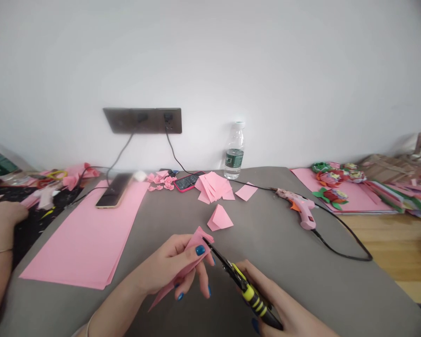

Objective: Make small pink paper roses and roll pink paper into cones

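My left hand (178, 264) pinches a folded piece of pink paper (187, 270), thumb on top, so that one end sticks out past the fingertips. My right hand (266, 295) is wrapped round long-nose pliers (240, 281) with black and yellow grips. Their narrow dark tip reaches the paper's upper end beside my left thumb; I cannot tell whether the jaws are closed on it. Just beyond the hands stands a folded pink paper piece (220, 218). Behind it lie a pile of pink paper squares (214, 187) and a single pink square (246, 191).
Large pink sheets (80, 243) lie left under a phone (115, 190). Another phone (189, 181), small pink pieces (163, 179) and a water bottle (234, 152) stand near the wall. A corded glue gun (303, 210) and paper flowers (333, 185) lie right. Another person's arm (0, 238) is at left.
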Motion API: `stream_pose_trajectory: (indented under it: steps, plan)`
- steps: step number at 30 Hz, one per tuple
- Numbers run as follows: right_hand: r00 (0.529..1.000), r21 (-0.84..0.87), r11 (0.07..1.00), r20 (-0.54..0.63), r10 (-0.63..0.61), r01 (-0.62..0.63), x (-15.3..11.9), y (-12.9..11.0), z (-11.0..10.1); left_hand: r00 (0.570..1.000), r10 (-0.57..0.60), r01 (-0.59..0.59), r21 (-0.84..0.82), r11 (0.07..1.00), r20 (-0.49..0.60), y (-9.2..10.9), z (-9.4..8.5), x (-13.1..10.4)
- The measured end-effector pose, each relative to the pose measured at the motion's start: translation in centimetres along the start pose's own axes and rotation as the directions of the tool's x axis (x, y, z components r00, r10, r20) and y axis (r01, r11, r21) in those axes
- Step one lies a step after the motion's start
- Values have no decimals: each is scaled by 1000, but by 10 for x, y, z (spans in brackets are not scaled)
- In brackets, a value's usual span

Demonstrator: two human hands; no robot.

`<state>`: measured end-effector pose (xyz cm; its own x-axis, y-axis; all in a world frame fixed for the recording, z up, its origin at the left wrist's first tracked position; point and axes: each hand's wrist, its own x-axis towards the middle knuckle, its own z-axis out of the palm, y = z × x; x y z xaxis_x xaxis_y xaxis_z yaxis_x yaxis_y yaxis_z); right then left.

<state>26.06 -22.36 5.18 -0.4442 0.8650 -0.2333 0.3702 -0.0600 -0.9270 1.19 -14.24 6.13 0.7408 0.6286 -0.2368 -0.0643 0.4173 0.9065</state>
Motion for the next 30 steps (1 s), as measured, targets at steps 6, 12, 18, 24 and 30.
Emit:
stream_pose_trajectory:
  steps: [6, 12, 18, 24, 30]
  plan:
    - [997, -44, 999, -68, -34, 31, 2, -6, 2, 992, -116, 113, 51, 992, 48, -3, 2, 2]
    - [992, 1, 997, -94, -80, 80, 2, -9, 6, 988, -148, 144, 97, 985, 33, -2, 0, 0]
    - [985, 18, 997, -154, -72, 75, 8, -5, 18, 990, -143, 141, 92, 986, 10, -6, 0, 3]
    - [976, 105, 993, -215, -31, 55, 7, 6, 19, 990, -140, 141, 133, 981, -18, -1, 0, 3]
    - [862, -80, 995, -507, 4, -52, 9, 27, -8, 996, -57, 66, 137, 988, -66, 2, 3, 0]
